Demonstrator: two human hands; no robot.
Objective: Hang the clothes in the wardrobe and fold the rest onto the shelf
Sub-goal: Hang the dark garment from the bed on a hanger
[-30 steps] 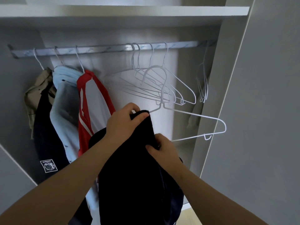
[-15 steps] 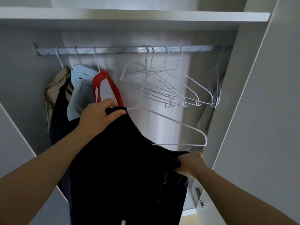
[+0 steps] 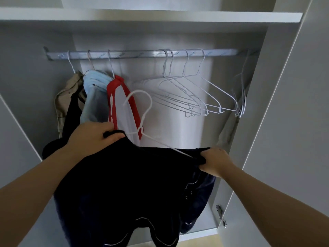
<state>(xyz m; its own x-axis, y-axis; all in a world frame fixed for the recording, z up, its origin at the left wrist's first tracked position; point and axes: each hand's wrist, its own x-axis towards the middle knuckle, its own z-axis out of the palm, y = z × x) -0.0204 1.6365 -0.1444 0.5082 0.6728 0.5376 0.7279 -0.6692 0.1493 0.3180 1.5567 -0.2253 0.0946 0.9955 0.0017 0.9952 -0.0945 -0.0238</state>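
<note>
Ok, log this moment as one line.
left hand: grips dark garment | right hand: grips garment edge | white hanger: partly in garment, hook off rail

One rail [image 3: 142, 54]. Three loaded hangers at its left: one beige garment [image 3: 65, 97], one light blue garment [image 3: 94, 90], one red-and-white garment [image 3: 114, 86]. Empty wire hangers [image 3: 194, 104] mid-rail: at least four, overlapping. Far-right hangers [image 3: 240, 97]: count unclear. Off the rail: one loose hanger [image 3: 151, 102], one dark garment [image 3: 124, 175].

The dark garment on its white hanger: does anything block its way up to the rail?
Nothing visible does. The white hanger in the dark garment has its hook below a bare stretch of rail, between the red-and-white garment and the empty hangers.
</note>
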